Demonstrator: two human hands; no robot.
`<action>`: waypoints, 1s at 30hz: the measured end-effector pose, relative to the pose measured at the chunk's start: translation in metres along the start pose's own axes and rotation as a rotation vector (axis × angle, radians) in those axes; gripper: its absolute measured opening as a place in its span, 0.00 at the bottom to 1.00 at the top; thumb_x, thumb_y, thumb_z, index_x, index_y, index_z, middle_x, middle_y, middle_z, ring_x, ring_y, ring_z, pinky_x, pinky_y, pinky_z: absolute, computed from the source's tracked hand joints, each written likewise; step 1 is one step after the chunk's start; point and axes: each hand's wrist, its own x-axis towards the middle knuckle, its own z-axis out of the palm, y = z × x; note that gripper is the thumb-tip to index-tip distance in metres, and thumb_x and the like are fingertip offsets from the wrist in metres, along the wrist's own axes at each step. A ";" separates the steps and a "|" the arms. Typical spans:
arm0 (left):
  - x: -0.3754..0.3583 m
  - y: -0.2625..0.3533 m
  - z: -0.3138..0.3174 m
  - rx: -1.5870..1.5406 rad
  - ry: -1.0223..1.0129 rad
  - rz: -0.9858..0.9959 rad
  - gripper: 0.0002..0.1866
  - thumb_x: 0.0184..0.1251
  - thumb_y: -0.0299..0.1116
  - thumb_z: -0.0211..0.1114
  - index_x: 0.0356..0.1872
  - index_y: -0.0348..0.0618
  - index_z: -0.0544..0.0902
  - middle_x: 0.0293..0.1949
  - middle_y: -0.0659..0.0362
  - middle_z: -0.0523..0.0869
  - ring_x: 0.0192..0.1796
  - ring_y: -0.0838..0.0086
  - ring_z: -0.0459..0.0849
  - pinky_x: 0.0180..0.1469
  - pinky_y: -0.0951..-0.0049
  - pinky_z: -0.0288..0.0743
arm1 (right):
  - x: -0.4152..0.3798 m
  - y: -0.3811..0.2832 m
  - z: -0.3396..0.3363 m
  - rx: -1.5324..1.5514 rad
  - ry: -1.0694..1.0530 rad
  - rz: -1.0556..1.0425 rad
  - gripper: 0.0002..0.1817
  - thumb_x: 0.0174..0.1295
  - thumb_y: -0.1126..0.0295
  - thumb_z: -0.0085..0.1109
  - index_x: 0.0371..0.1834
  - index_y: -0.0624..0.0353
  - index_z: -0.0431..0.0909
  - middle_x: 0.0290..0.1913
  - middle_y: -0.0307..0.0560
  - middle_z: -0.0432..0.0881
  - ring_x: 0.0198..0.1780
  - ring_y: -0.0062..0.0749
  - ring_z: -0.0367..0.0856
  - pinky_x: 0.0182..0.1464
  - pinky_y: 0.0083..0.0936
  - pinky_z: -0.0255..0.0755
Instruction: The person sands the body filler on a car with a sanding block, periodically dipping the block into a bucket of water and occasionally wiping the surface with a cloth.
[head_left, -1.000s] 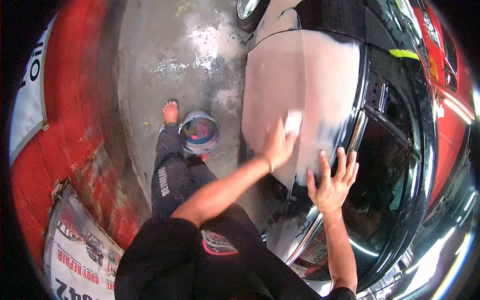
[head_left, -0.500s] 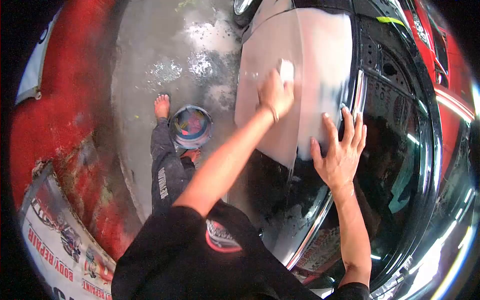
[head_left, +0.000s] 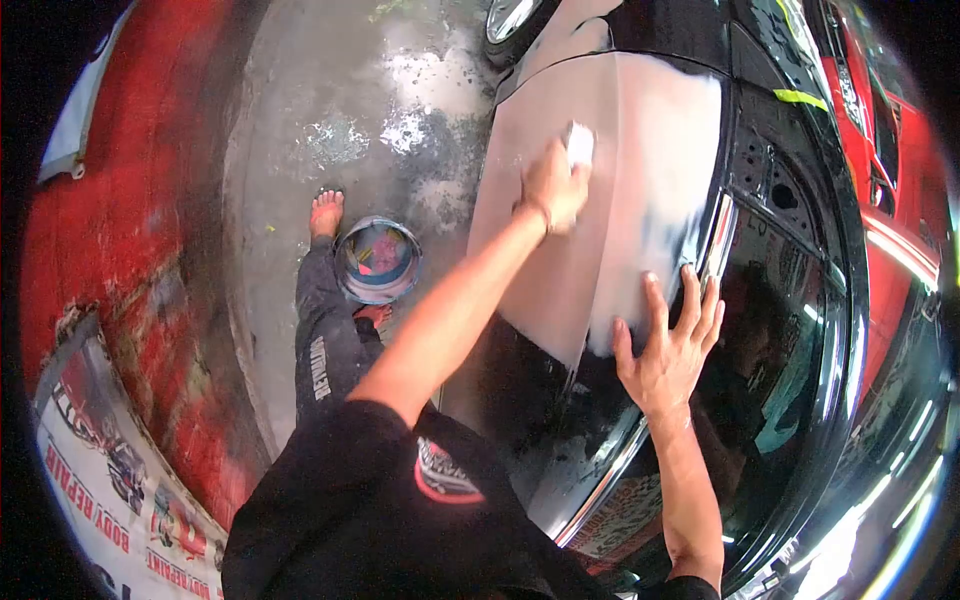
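Observation:
My left hand is closed round a small white sanding block, pressed on a car door coated in pale, wet-looking primer. Fingers cover much of the block. Farther right, my right hand lies spread, palm down, across the door's upper edge and the dark window. Its fingertips are close to the chrome trim strip. Black paint shows on the panel nearer to me.
A bucket with colourful contents stands on the wet concrete floor by my bare feet. At left rises a red wall, with a printed banner below. A red vehicle is beyond the black car.
The view has shifted, so the car's front appears lower. My left hand, still gripping the block, sits a little farther forward on the panel. My right hand stays spread by the window.

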 end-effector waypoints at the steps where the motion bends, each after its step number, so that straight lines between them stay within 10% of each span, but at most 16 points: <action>1: 0.041 -0.002 -0.001 0.068 0.051 0.024 0.22 0.74 0.41 0.67 0.56 0.32 0.78 0.46 0.35 0.90 0.51 0.39 0.90 0.57 0.40 0.81 | 0.000 0.000 0.000 -0.002 -0.006 0.004 0.35 0.68 0.53 0.69 0.79 0.46 0.75 0.86 0.62 0.58 0.89 0.71 0.47 0.88 0.66 0.41; 8: -0.024 0.001 0.013 -0.029 0.077 0.164 0.22 0.75 0.43 0.67 0.52 0.31 0.75 0.43 0.34 0.89 0.47 0.40 0.91 0.52 0.40 0.81 | 0.004 0.004 -0.001 0.026 -0.043 0.011 0.38 0.66 0.54 0.71 0.80 0.46 0.74 0.86 0.64 0.60 0.88 0.76 0.48 0.86 0.69 0.42; 15: 0.164 0.000 0.001 0.087 0.012 -0.022 0.26 0.75 0.48 0.68 0.56 0.31 0.79 0.50 0.35 0.91 0.54 0.48 0.92 0.57 0.51 0.83 | 0.009 0.006 0.002 0.042 -0.064 0.027 0.37 0.67 0.53 0.70 0.80 0.46 0.74 0.85 0.64 0.59 0.88 0.77 0.48 0.85 0.71 0.44; 21: 0.059 0.022 0.005 -0.013 0.088 0.139 0.24 0.73 0.46 0.68 0.50 0.30 0.78 0.43 0.33 0.90 0.48 0.35 0.90 0.54 0.39 0.82 | 0.009 0.008 0.002 0.035 -0.076 0.051 0.40 0.64 0.52 0.74 0.81 0.41 0.73 0.84 0.62 0.62 0.86 0.78 0.54 0.85 0.70 0.47; 30: 0.169 0.041 -0.018 0.146 0.030 -0.074 0.25 0.73 0.46 0.69 0.51 0.28 0.82 0.48 0.32 0.91 0.54 0.39 0.92 0.58 0.45 0.84 | 0.009 0.010 0.003 0.050 -0.074 0.062 0.41 0.64 0.52 0.74 0.82 0.40 0.73 0.85 0.61 0.62 0.86 0.77 0.55 0.85 0.70 0.48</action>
